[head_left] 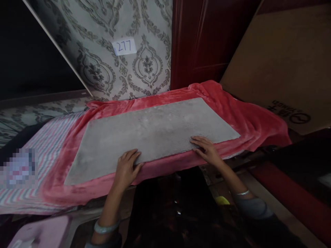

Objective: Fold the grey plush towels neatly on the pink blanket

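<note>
A large grey rectangular sheet (155,131), with a dull, slightly mottled surface, lies flat on a red plush blanket (248,120). My left hand (127,167) rests at the near edge of the sheet, left of its middle, fingers stretched over the grey surface and thumb apart. Farther right along the same edge is my right hand (207,150), its fingers extended flat on top and its thumb near the rim. Neither hand is wrapped round anything. Whether the sheet is stiff or soft, I cannot tell.
A striped cloth (51,141) shows beyond the blanket's left side. Behind stand a dark screen (38,51), patterned wallpaper with a paper label (124,46) reading 277, and a dark red door (199,41). A big cardboard box (284,62) leans at right; a pink stool-like object (41,232) is lower left.
</note>
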`<state>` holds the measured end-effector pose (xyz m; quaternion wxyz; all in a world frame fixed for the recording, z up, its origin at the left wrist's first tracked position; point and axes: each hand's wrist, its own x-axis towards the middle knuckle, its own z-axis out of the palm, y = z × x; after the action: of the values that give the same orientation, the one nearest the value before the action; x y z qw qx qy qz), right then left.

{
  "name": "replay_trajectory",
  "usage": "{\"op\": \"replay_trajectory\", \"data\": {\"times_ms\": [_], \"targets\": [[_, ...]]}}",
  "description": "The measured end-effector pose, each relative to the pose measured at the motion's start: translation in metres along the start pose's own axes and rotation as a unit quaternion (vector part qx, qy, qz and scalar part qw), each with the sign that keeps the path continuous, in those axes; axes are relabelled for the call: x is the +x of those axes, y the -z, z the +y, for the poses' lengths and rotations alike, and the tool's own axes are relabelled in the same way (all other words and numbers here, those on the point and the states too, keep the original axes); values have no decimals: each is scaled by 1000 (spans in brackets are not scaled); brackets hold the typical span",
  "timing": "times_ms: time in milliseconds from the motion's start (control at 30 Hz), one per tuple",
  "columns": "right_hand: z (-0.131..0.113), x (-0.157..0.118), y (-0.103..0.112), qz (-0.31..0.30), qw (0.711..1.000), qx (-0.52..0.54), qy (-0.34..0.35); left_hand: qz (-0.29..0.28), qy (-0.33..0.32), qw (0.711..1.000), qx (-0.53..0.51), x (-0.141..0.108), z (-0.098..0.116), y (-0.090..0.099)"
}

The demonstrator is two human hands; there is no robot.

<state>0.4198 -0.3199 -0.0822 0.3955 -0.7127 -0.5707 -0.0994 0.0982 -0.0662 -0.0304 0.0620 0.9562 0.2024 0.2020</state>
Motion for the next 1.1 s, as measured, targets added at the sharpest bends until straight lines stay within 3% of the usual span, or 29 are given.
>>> {"op": "replay_trajectory", "data": {"times_ms": [300,467,733,933,1100], "targets": [[1,5,-7,1,999,19,-36,4,0,1000,-7,0,0,0],[2,4,-11,28,999,9,-23,6,2,1000,-25,-2,-5,0],[4,5,-9,14,1000,-22,-7,15,-9,1000,-24,-6,-9,-1],[9,2,-13,-7,995,-96,-13,26,-35,999,21,-10,-19,-7],[20,-4,-5,10,984,-176,-22,45,-61,993,95,-24,-40,-11]]}}
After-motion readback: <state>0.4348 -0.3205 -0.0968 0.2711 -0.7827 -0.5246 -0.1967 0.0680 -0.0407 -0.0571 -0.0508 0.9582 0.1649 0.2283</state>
